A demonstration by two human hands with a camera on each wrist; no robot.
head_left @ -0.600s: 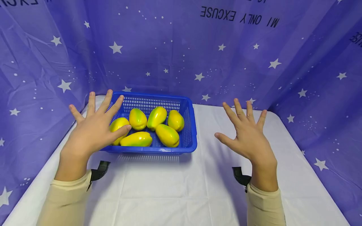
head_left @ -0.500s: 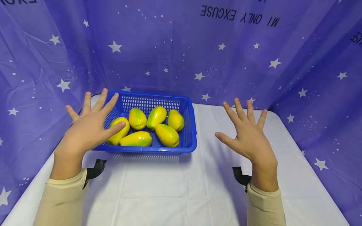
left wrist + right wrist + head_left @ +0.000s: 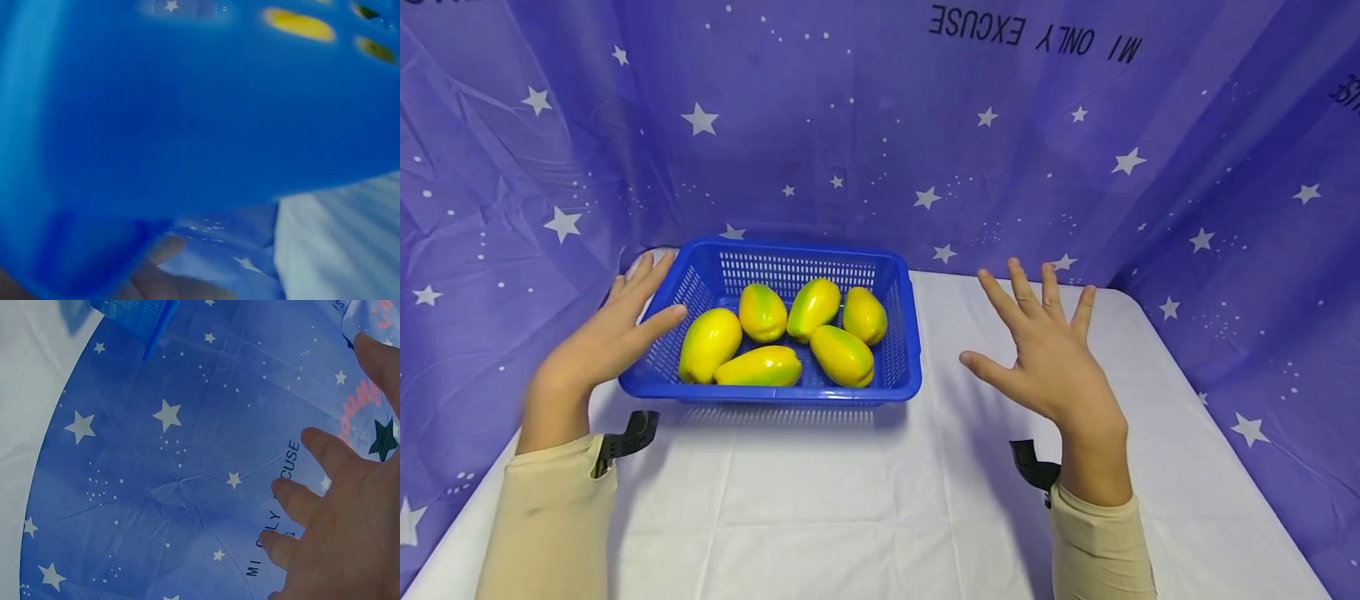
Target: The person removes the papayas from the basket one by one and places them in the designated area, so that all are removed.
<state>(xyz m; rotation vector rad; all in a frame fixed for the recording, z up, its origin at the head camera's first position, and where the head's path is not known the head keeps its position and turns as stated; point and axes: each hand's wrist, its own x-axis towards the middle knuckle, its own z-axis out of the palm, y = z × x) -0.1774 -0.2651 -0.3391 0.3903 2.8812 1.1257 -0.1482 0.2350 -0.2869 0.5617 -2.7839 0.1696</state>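
Note:
A blue plastic basket [image 3: 775, 394] with slotted walls sits on the white cloth, left of centre. Inside lie several glossy yellow fruits with green streaks, mango-like in shape, such as the fruit [image 3: 842, 357] near the front right. My left hand [image 3: 598, 337] is at the basket's left end, fingers extended along the outside and thumb over the rim. The basket wall [image 3: 187, 112] fills most of the left wrist view, with blurred fingers [image 3: 165, 250] below it. My right hand [image 3: 1048, 358] hovers right of the basket, fingers spread, holding nothing; it also shows in the right wrist view.
A purple curtain [image 3: 850, 108] with white stars and lettering encloses the back and both sides. The white cloth [image 3: 842, 500] covers the table. Dark wrist mounts [image 3: 632, 433] stick out by both sleeves.
My left hand has moved left and turned from above the basket to its left end, uncovering the fruit there. My right hand has shifted slightly left, still spread. The basket stays put.

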